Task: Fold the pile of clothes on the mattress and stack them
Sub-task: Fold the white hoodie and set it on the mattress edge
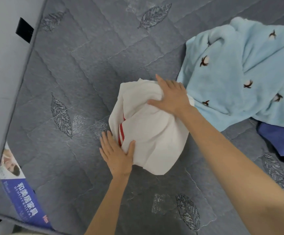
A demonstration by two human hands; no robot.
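We see a white cloth garment with red stripes (pixel 154 133) lying bunched in a rounded heap in the middle of the grey quilted mattress with leaf patterns (pixel 87 65). Our right hand (pixel 171 97) lies flat on the far top of this garment, fingers straight and spread, pressing the cloth and gripping nothing. Our left hand (pixel 115 155) is at the garment's near left edge, its fingers straight on the mattress beside the cloth and its thumb laid over the white edge.

Just right of the garment, touching its far right side, lies a rumpled light blue fleece piece with small brown-and-white motifs (pixel 236 82). A violet-blue cloth with dark trim (pixel 273 138) shows from under that fleece, apart from the white garment. Well to the garment's near left is the mattress's blue printed label (pixel 24 197).
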